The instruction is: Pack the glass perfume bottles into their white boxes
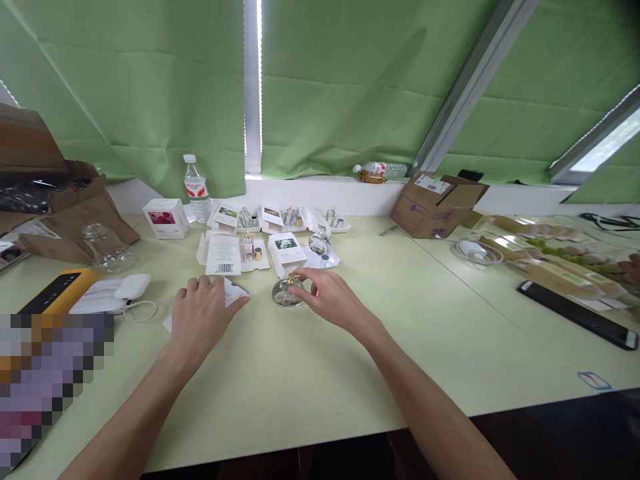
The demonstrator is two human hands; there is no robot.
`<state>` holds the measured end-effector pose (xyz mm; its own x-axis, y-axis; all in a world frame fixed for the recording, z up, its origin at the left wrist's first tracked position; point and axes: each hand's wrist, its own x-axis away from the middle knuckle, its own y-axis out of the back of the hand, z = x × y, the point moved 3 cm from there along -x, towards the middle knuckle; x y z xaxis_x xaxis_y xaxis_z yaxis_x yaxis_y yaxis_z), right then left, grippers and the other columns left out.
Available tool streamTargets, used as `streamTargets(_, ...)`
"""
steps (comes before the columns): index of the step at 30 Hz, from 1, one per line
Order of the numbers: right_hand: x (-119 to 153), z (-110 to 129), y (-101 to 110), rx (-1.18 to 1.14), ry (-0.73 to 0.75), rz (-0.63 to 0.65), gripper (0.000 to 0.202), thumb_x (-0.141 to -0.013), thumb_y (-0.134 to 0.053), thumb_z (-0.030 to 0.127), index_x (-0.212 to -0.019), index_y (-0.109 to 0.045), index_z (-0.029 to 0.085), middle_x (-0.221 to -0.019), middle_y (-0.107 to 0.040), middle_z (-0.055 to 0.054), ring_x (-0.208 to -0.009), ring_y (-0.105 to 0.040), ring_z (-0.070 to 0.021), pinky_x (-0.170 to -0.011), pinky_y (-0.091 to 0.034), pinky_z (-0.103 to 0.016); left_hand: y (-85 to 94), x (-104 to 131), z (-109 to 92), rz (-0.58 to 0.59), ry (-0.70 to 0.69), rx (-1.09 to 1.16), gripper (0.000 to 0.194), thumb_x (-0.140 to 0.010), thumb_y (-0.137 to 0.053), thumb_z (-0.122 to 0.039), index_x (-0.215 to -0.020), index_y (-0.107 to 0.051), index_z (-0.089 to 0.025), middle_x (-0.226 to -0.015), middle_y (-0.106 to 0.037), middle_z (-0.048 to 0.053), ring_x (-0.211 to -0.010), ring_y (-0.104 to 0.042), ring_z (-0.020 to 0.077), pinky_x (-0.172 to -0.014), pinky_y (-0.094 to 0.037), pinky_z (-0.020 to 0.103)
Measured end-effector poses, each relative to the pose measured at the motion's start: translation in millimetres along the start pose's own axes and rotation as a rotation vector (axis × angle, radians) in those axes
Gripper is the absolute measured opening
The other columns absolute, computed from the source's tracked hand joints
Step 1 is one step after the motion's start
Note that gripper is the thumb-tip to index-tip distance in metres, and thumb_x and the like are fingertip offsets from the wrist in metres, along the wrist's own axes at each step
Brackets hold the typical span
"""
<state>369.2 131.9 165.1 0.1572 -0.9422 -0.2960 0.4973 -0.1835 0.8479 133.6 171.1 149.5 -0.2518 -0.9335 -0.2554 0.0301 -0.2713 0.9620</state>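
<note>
On the table before me stands a round, flat glass perfume bottle [286,293] with a gold neck. My right hand [327,297] grips it, thumb and fingers pinched at its neck and right side. To its left, my left hand [203,307] is closed over a folded white paper piece [235,291] with grey printing, most of it hidden under the palm. Just behind are opened white boxes [223,253], several with glass bottles and caps beside or in them. Another round bottle [319,243] lies on a white insert near a box with a flower picture [287,245].
At left are a white box with a pink picture [167,219], an upright water bottle [195,190], a brown paper bag [83,227] and an orange-and-black device [57,291]. To the right are a cardboard box [425,210], a coiled clear cable [477,253] and a black phone-like slab [575,313].
</note>
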Motion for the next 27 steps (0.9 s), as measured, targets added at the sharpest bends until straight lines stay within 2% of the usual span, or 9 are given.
streamTargets(6, -1, -9, 7, 0.052, -0.020, -0.024, 0.029, -0.097, -0.045, 0.038, -0.109, -0.067, 0.023, -0.094, -0.072, -0.004, -0.075, -0.063, -0.0182, -0.067, -0.044, -0.030, 0.6, 0, 1, 0.008, -0.004, 0.018, 0.059, -0.087, -0.042, -0.062, -0.114, -0.063, -0.014, -0.106, -0.066, 0.018, -0.101, -0.056, 0.0363, -0.077, -0.042, 0.041)
streamTargets(14, -1, -12, 8, 0.071, -0.012, -0.025, 0.025, -0.095, -0.046, 0.028, -0.108, -0.067, 0.024, -0.102, -0.073, -0.004, -0.078, -0.065, -0.0184, -0.070, -0.045, -0.031, -0.3, -2, 0, 0.070, -0.047, 0.079, 0.060, -0.085, -0.045, -0.063, -0.118, -0.061, -0.015, -0.110, -0.067, 0.017, -0.105, -0.053, 0.0372, -0.082, -0.041, 0.043)
streamTargets(19, -2, -30, 17, 0.151, -0.154, -0.101, 0.027, -0.094, -0.047, 0.029, -0.110, -0.067, 0.022, -0.108, -0.071, -0.006, -0.085, -0.066, -0.0211, -0.074, -0.045, -0.033, 1.5, -1, -2, 0.069, -0.057, 0.090, 0.060, -0.085, -0.046, -0.062, -0.118, -0.061, -0.015, -0.112, -0.067, 0.017, -0.106, -0.053, 0.0368, -0.082, -0.041, 0.043)
streamTargets(23, 1, -47, 17, 0.258, -0.293, 0.047, 0.033, -0.092, -0.050, 0.033, -0.119, -0.063, 0.020, -0.119, -0.066, -0.009, -0.098, -0.063, -0.0236, -0.079, -0.044, -0.033, 1.3, -1, -2, 0.066, -0.049, 0.096, 0.059, -0.085, -0.047, -0.061, -0.119, -0.061, -0.015, -0.112, -0.067, 0.016, -0.106, -0.053, 0.0363, -0.081, -0.041, 0.042)
streamTargets(27, 2, -55, 10, 0.279, -0.314, 0.125, 0.035, -0.090, -0.052, 0.028, -0.121, -0.062, 0.018, -0.121, -0.064, -0.011, -0.106, -0.061, -0.0245, -0.082, -0.043, -0.033, -0.4, -1, -1, 0.048, -0.051, 0.093, 0.060, -0.085, -0.047, -0.061, -0.120, -0.061, -0.015, -0.113, -0.067, 0.015, -0.106, -0.053, 0.0359, -0.081, -0.041, 0.042)
